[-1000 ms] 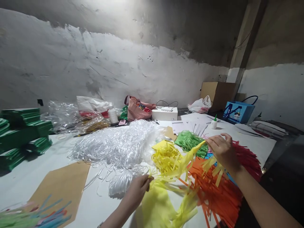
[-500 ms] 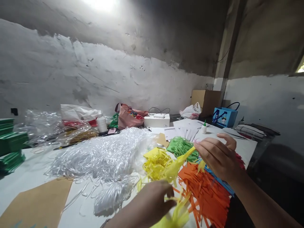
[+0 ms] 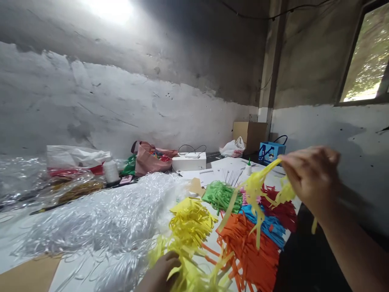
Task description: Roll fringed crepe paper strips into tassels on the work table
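My right hand (image 3: 316,174) is raised over the right side of the table, its fingers pinching a twisted end of yellow fringed paper (image 3: 258,182). The loose strips dangle from it above the orange fringed paper (image 3: 249,247). Low at the front, my left hand (image 3: 162,271) has its fingers curled on more yellow fringed paper (image 3: 194,273); part of this hand is cut off by the frame edge. Just beyond lies a pile of yellow fringed paper (image 3: 191,221). Green (image 3: 223,196), blue (image 3: 267,227) and red fringed bundles (image 3: 281,209) lie around the orange one.
A big heap of shiny white ribbon (image 3: 106,219) covers the table's left. Behind stand a thread spool (image 3: 111,171), a pink bag (image 3: 152,160), a white box (image 3: 189,162), a glue bottle (image 3: 248,168) and a blue bag (image 3: 272,151). Brown card (image 3: 30,273) lies front left.
My right hand has moved right, lifting the yellow fringed paper away from the pile. My left hand has shifted left and down onto yellow paper. The view has turned rightward.
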Demonstrator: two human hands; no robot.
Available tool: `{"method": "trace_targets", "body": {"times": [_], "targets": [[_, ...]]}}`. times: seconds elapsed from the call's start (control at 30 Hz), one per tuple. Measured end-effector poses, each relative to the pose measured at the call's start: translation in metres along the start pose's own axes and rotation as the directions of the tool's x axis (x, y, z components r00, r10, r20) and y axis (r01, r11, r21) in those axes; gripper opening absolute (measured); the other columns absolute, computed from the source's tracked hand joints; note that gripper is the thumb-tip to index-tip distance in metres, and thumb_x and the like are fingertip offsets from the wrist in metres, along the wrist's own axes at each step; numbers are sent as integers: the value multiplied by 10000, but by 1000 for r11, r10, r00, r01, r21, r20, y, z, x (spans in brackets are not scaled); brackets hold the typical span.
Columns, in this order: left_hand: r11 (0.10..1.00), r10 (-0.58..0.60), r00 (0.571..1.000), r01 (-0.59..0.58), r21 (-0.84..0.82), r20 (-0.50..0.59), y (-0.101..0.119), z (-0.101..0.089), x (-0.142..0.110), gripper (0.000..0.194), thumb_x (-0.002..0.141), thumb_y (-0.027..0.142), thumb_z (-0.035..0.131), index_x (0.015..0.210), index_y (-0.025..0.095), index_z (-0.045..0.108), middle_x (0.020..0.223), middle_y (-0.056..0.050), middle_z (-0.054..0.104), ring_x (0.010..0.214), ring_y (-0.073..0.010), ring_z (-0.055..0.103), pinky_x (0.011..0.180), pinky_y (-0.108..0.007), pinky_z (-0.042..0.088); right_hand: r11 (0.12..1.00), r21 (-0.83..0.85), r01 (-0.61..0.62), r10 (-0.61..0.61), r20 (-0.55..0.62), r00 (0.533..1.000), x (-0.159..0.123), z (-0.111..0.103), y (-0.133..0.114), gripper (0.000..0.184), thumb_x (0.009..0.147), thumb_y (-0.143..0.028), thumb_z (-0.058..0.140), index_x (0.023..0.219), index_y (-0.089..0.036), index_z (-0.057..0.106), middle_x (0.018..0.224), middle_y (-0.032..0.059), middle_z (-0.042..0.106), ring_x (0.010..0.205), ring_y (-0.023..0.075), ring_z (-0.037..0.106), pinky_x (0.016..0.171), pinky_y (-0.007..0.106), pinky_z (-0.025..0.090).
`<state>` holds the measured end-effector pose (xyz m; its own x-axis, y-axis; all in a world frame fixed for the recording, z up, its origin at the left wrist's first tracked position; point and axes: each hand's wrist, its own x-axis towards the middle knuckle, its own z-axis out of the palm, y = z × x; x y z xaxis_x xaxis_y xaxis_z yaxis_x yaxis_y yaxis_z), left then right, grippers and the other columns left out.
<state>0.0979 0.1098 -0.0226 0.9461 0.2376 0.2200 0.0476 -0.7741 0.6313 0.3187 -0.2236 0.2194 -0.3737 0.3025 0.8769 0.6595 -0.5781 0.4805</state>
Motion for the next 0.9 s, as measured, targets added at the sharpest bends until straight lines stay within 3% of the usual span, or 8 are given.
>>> {"method": "trace_targets", "body": {"times": [0.07, 0.17, 0.27, 0.33, 0.5, 0.63, 0.77, 0.9], "targets": [[1000, 1, 1000, -2, -21, -25, 35, -19, 4, 282, 904, 429, 521, 762, 239, 674, 823, -65, 691, 761, -230, 615, 738, -364, 476, 971, 215, 106, -131, 104, 986, 1, -8, -25, 134, 998, -133, 555, 1053, -199, 658, 915, 28, 741, 890, 179, 677, 944, 422, 434], [954, -6, 997, -19, -298, -83, 110, -51, 6, 361, 917, 547, 546, 1008, 254, 736, 960, -60, 727, 820, -206, 599, 764, -327, 470, 863, 455, 220, -299, 110, 948, 1, -14, -72, 213, 1009, -94, 482, 1002, -137, 691, 946, 43, 750, 953, 186, 677, 989, 421, 433], [817, -33, 999, 40, -575, 23, 170, -67, 9, 446, 834, 608, 664, 1010, 210, 764, 795, -27, 677, 686, -146, 504, 644, -266, 414, 805, 540, 247, -339, 76, 938, 0, -16, -107, 260, 1011, -96, 452, 987, -103, 710, 939, 46, 749, 919, 185, 671, 975, 412, 441], [687, -31, 993, 106, -719, 116, 185, -64, 10, 433, 740, 579, 783, 885, 171, 777, 678, 5, 600, 615, -106, 433, 578, -233, 353, 783, 588, 204, -299, 67, 952, -3, -16, -121, 298, 1020, -90, 411, 1003, -91, 709, 933, 53, 749, 900, 180, 668, 970, 409, 443], [411, -128, 973, 228, -883, 191, 169, -41, 3, 391, 574, 455, 943, 697, 147, 736, 589, 29, 545, 532, -62, 408, 508, -196, 317, 664, 741, -95, -78, 195, 978, -16, -17, -144, 208, 1011, -103, 464, 1039, -125, 669, 839, 43, 721, 781, 160, 660, 944, 421, 460], [315, -151, 983, 145, -938, 102, 151, -22, -10, 363, 546, 425, 964, 639, 151, 744, 678, -8, 620, 539, -66, 468, 491, -193, 370, 450, 837, -310, 135, 280, 951, -29, -16, -172, 122, 969, -114, 540, 992, -162, 650, 791, 23, 685, 692, 133, 636, 860, 386, 521], [284, -176, 984, 55, -957, 4, 132, -2, -18, 356, 562, 478, 950, 662, 183, 777, 698, -26, 687, 523, -90, 533, 493, -217, 433, 357, 866, -351, 241, 278, 930, -48, -12, -198, 147, 966, -219, 590, 1087, -166, 654, 822, 44, 718, 718, 162, 688, 822, 371, 589], [385, -188, 982, 103, -917, 31, 112, 4, -28, 412, 659, 564, 875, 753, 171, 800, 665, -66, 733, 598, -163, 641, 619, -284, 511, 329, 874, -357, 251, 283, 925, -74, -5, -218, 290, 908, -179, 676, 1197, -168, 659, 872, 52, 734, 767, 175, 715, 816, 341, 622]]}}
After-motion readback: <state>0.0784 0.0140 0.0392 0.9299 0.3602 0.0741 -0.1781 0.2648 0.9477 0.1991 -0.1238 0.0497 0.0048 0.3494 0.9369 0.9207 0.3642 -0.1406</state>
